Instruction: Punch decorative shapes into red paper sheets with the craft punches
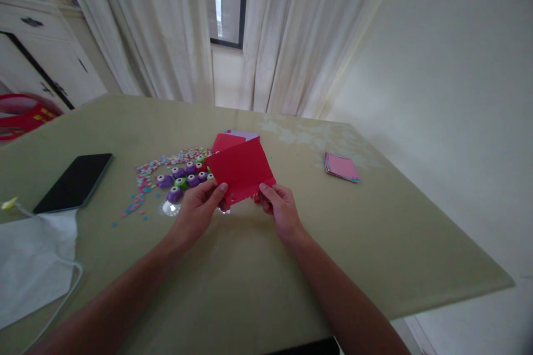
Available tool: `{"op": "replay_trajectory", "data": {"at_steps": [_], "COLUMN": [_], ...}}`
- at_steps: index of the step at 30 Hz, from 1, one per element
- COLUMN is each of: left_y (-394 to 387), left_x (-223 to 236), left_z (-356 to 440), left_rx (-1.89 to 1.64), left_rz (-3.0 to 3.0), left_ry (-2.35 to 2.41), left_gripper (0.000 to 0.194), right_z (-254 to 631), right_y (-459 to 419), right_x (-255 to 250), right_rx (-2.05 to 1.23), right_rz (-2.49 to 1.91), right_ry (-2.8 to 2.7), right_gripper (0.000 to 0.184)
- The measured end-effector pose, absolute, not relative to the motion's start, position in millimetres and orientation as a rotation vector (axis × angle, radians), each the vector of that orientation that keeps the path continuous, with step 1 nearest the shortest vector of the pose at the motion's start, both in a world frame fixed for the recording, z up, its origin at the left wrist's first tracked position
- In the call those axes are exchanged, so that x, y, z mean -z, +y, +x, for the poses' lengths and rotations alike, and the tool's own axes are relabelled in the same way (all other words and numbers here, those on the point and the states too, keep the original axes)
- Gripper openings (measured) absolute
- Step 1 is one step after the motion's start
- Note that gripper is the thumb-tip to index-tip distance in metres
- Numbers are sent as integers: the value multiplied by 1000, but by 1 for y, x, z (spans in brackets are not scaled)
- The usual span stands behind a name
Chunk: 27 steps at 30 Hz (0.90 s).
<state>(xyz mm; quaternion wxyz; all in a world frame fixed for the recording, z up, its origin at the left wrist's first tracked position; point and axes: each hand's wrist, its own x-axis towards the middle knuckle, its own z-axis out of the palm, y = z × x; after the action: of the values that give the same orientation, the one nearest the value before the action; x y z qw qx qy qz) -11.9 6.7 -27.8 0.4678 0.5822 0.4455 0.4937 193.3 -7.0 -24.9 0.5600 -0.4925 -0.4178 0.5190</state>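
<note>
Paper [242, 167] spans left hand [197, 206] and right hand [285, 212] above the desk [353, 238], each hand pinching a near corner; its upper edge faces the desk's far edge, long axis unclear.

On the table [333, 244], toys [165, 181] lay left of the paper [245, 169] held between the left hand [197, 208] and right hand [283, 209]. Beads [144, 180] lay behind and left of the toys; farther left, a phone [75, 180], a sheet [37, 266] before it. Cards [342, 166] lay right; curtains [154, 22] hung behind.
</note>
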Motion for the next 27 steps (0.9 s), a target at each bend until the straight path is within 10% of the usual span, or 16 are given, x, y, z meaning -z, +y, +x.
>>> {"op": "replay_trajectory", "data": {"at_steps": [17, 27], "left_y": [7, 3], "left_x": [25, 19], "left_z": [-11, -9], "left_rx": [-1183, -1293], "left_rz": [1264, 1331], "left_ry": [1036, 917], "left_gripper": [40, 71], "right_z": [211, 220], "right_y": [-7, 2], "right_x": [13, 16], "right_rx": [-1169, -994], "right_rz": [-883, -1069], "right_ry": [-1103, -1233], "right_gripper": [47, 17]}}
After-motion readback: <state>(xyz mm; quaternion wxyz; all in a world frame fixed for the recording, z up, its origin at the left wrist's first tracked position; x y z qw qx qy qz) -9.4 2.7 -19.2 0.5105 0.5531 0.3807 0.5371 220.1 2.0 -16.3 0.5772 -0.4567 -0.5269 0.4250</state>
